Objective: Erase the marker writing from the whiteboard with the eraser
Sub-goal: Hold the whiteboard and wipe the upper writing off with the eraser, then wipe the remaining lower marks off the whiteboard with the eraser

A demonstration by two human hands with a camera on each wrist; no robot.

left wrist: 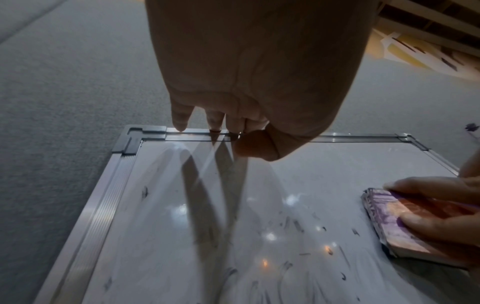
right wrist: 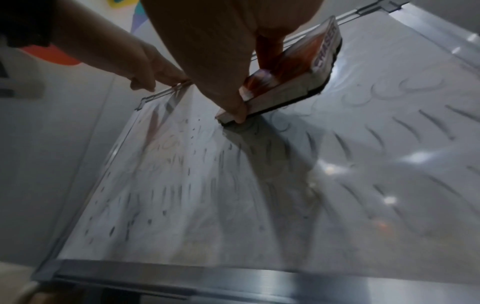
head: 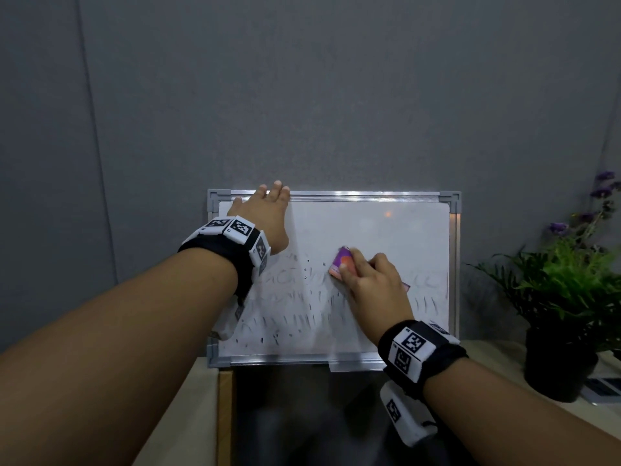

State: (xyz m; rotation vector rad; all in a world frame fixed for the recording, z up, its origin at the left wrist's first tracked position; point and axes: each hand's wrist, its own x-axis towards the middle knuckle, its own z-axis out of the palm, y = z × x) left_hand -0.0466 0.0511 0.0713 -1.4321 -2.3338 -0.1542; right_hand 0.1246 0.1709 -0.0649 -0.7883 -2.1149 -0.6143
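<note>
The aluminium-framed whiteboard [head: 386,237] stands propped against a grey wall. Smeared dark marker strokes [head: 295,317] cover its lower half; the upper part looks wiped. My left hand [head: 265,213] grips the top frame near the left corner, fingers [left wrist: 215,121] curled over the edge and thumb on the front. My right hand [head: 376,284] holds the purple and orange eraser [head: 341,262] pressed flat on the board near its middle. In the right wrist view the eraser [right wrist: 298,78] shows its dark felt against the board [right wrist: 259,205], with strokes [right wrist: 376,133] to its right and below.
A potted plant [head: 568,297] with purple flowers, in a black pot [head: 557,364], stands on the table just right of the board. The beige table [head: 188,415] carries the board's bottom edge, with a dark gap below it. The grey wall [head: 302,95] is close behind.
</note>
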